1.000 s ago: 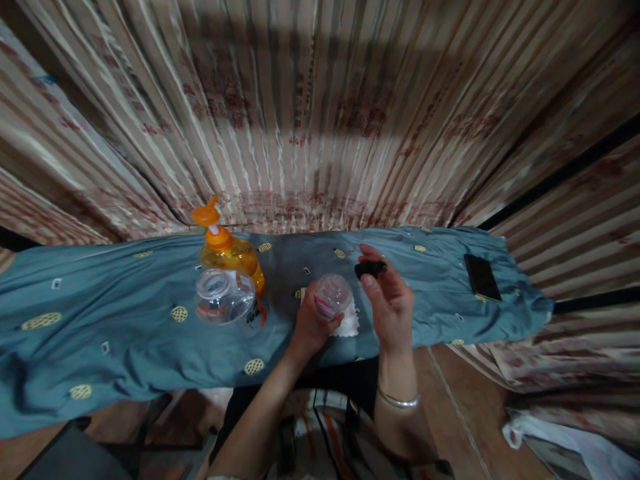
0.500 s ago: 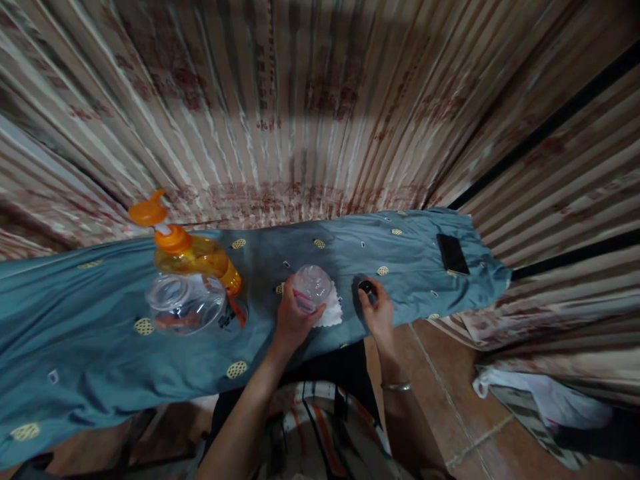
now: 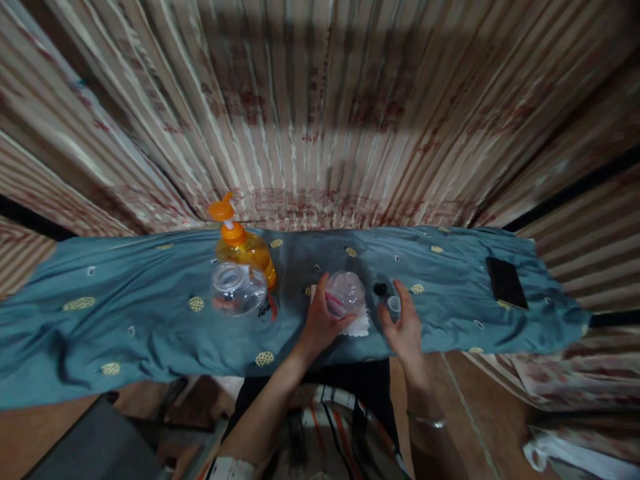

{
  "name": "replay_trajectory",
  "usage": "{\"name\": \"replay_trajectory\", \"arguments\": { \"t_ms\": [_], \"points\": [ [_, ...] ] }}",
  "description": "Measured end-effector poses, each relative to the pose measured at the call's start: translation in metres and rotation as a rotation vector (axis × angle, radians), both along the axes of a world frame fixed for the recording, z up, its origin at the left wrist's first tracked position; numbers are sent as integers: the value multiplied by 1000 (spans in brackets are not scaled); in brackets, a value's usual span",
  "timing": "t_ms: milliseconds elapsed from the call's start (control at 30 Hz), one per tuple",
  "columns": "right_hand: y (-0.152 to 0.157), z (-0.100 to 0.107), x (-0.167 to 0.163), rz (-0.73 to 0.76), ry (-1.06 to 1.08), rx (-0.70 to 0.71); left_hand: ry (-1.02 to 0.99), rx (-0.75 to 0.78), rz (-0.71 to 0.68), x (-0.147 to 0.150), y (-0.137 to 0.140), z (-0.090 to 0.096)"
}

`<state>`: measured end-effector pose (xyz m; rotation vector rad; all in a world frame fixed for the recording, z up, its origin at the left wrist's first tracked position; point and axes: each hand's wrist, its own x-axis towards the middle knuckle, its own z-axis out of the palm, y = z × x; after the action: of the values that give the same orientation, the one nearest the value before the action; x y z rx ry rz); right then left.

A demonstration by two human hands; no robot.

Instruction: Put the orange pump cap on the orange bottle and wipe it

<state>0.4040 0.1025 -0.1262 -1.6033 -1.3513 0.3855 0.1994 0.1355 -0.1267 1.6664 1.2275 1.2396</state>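
Observation:
My left hand [image 3: 325, 320] is wrapped around a clear plastic bottle [image 3: 349, 290] with a pink band on its side. Under that bottle lies a small white scalloped cloth [image 3: 360, 325]. To its right, the thumb and forefinger of my right hand [image 3: 404, 330] curve around a small whitish round piece [image 3: 394, 305], which looks like a cap. A small black round piece [image 3: 380, 289] lies just beyond my right fingertips. It is too blurred to tell whether the two pieces are joined.
On the left stands an orange pump bottle [image 3: 247, 252] of amber liquid, with a clear round plastic container [image 3: 239, 293] in front. A dark phone [image 3: 507, 283] lies at the right. Blue-green pineapple-print fabric [image 3: 160, 287] covers the narrow table. Pleated curtains [image 3: 310, 100] hang behind.
My view has swung left, shifting everything rightward. The dark piece that was between my right fingers is now beyond them, and a whitish piece shows between them. My left hand still holds the bottle.

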Motion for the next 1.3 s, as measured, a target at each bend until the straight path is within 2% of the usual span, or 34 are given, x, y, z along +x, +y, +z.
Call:
{"name": "replay_trajectory", "arguments": {
  "t_ms": [100,167,400,500,567,667,767,833,900,967,1133,1300],
  "points": [
    [-19,12,-25,224,320,-38,-3,3,-43,-3,0,1],
    [-23,17,-42,283,393,-44,-16,8,-61,-4,-1,1],
    [-4,14,-74,239,409,-89,-57,19,-85,-7,-1,-7],
    [-1,10,-80,238,357,-159,-42,-16,-72,-17,-14,-8],
    [-2,8,-83,217,325,-186,-25,-49,-50,-33,-35,-7],
    [-2,5,-83,199,300,-217,-6,-127,44,-73,-78,-4],
    [-1,3,-82,184,263,-266,11,-200,210,-118,-115,0],
    [-1,3,-81,165,234,-281,17,-204,362,-143,-124,1],
    [-1,4,-81,154,220,-274,20,-166,497,-158,-117,0],
    [-1,5,-81,155,218,-263,33,-137,551,-165,-96,-5],
    [-2,3,-81,155,207,-248,107,-205,517,-160,-39,-20],
    [-2,0,-83,132,214,-227,178,-315,508,-159,-31,-23]
  ]
}}
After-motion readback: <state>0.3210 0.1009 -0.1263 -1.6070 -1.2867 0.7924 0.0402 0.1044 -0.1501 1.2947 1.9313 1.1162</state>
